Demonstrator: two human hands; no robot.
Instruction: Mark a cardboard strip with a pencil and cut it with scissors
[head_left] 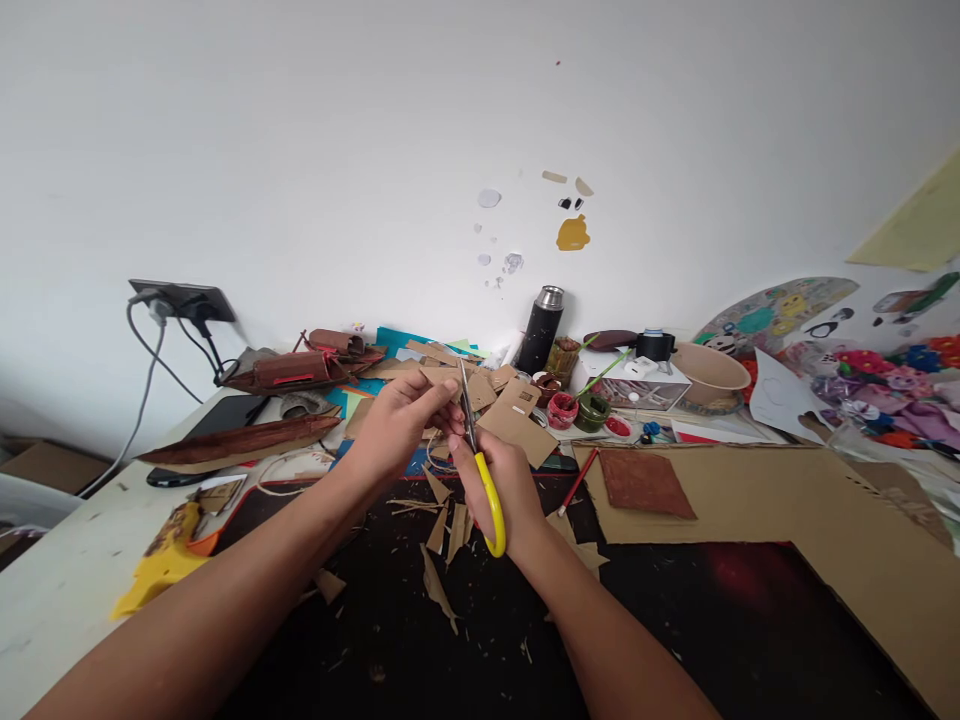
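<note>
Bare forearms (225,610) lie nearest the camera, rising from the lower edge and slanting inward until the hands come close together above a dark mat (345,660). At far left, a yellow glue gun (161,565) rests on the table (67,610), with a brown hull (247,443) behind it and a brown boat (292,372) farther back. Next comes the left hand (401,420), thumb uppermost and stretched forward, fingers curled beneath it, wrist fairly straight. Its fingertips gather just beside the scissors (491,505); whether they pinch a small piece I cannot tell. These scissors are raised off the mat between the two hands, blades pointing up and apparently almost together. Cardboard scraps (457,532) lie below, so the step in hand looks like trimming a small bit of cardboard. Another snip would call for spreading the blades, steadying the left hand and keeping its fingertips clear of the edges. Fingers of the right hand (514,480) wrap the yellow handle, the forearm angled in toward the left hand. Farther right, a red stick (579,480) lies just beside a brown square (646,483), which rests on a cardboard sheet (750,490).
</note>
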